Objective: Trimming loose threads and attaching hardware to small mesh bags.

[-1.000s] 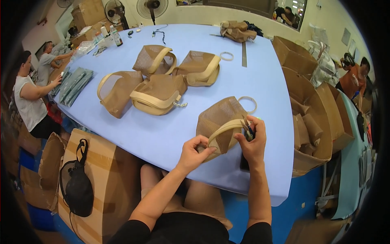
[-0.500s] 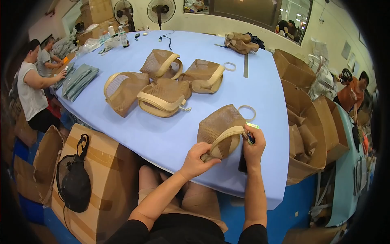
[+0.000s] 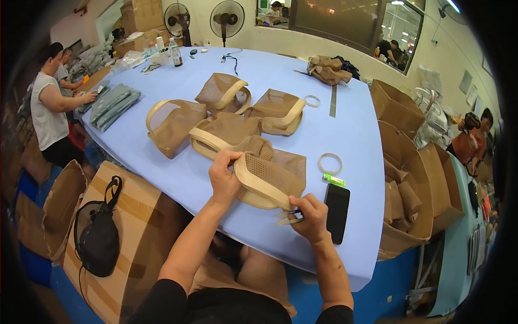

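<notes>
A brown mesh bag with a cream trimmed edge is held tilted just above the near part of the table. My left hand is closed on the trim at its left corner. At the other end of the trim, my right hand pinches the edge. That same hand also holds small thread snips, their pale blades pointing left. Right of it lie a black phone, a small green cylinder and a cream ring.
Several similar mesh bags sit together beyond my hands. Folded grey-green fabric lies at left, near a person. A metal ruler and bunched brown fabric lie farther back. Open cartons stand along the right edge.
The bag has shifted left and turned, its trim now stretched between my hands. My left hand moved up and left; my right hand moved down and left, uncovering the phone and green cylinder.
</notes>
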The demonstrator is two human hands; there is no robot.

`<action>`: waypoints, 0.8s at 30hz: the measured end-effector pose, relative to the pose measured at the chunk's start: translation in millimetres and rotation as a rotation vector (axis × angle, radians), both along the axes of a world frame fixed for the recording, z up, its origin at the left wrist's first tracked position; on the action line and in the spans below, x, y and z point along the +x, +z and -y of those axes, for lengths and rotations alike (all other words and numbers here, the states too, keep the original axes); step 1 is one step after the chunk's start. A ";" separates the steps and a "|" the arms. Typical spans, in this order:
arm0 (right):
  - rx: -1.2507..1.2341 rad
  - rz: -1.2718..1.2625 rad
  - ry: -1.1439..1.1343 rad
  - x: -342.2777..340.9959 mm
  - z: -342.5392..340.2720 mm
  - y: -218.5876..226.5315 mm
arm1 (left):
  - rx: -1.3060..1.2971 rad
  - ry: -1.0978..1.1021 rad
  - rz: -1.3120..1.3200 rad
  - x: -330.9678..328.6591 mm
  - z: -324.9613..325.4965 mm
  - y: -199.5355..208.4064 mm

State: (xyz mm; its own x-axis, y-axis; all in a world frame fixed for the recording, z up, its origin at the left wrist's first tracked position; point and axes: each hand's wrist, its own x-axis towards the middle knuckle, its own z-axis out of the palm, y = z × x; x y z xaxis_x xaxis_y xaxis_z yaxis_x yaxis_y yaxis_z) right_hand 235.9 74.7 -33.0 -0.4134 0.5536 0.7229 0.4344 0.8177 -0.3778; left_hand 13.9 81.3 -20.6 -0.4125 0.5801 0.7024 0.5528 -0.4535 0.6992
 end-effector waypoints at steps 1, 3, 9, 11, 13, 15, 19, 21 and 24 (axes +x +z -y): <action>-0.012 0.008 0.021 -3.6 1.1 -2.1 | 0.064 -0.029 0.035 3.2 0.2 3.9; -0.021 0.015 0.049 -5.1 2.4 -4.6 | 0.172 -0.084 0.020 6.7 -1.4 2.8; -0.376 -0.413 0.192 10.9 -4.0 -6.0 | 0.284 -0.092 -0.458 0.8 -1.7 -0.1; -0.522 -0.566 0.293 18.0 -12.8 -9.6 | 0.318 -0.121 -0.552 2.6 3.5 4.4; -0.638 -0.731 0.356 22.3 -17.7 -6.8 | 0.355 -0.194 -0.744 9.8 9.6 7.2; -0.671 -0.726 0.272 20.0 -19.4 -2.6 | 0.372 -0.210 -0.750 17.6 13.8 5.6; -0.732 -0.687 0.303 15.4 -17.2 2.2 | 0.417 -0.250 -0.811 36.1 26.7 5.9; -0.727 -0.676 0.350 15.2 -15.2 3.4 | 0.452 -0.270 -0.840 40.9 28.6 6.4; -0.836 -0.654 0.239 18.4 -12.8 6.7 | 0.452 -0.281 -0.839 38.5 29.7 9.5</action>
State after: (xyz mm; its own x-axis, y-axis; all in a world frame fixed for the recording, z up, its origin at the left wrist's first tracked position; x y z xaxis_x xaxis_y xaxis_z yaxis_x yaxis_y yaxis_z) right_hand 254.4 87.4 -26.4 -0.2476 0.9291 0.2747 -0.1897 0.2315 -0.9541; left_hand 52.4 51.6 -11.1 0.4311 0.1858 0.8830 0.6204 -0.7716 -0.1406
